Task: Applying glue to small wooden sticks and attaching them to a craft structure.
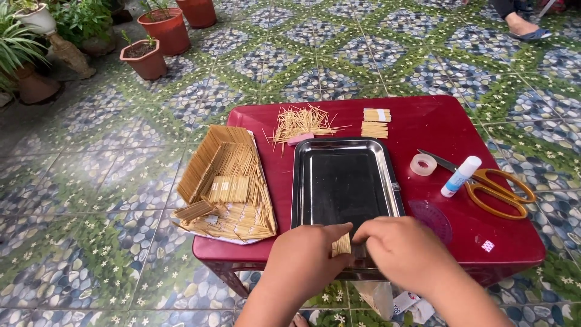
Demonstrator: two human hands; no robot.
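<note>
The left hand (308,257) is pinched shut on a small bundle of toothpicks (342,244), thumb on the near side and fingers wrapped over the top. The right hand (402,248) sits just beside it with fingertips curled down at the bundle's right edge, but whether it's actually gripping the sticks is hard to tell from this angle. The bundle hangs over the near end of the metal tray (342,181), right at the front edge of the red table (436,124).

Room-wise: the tray's dark middle is open. Left of it there's a toothpick model (224,181) sticking out past the table's left edge. Behind the tray is a loose pile of toothpicks (301,123) and two neat stacks (375,123). To the right are a tape roll (423,164), a glue stick (460,176) and yellow-handled scissors (496,191), all well apart from the hands.
</note>
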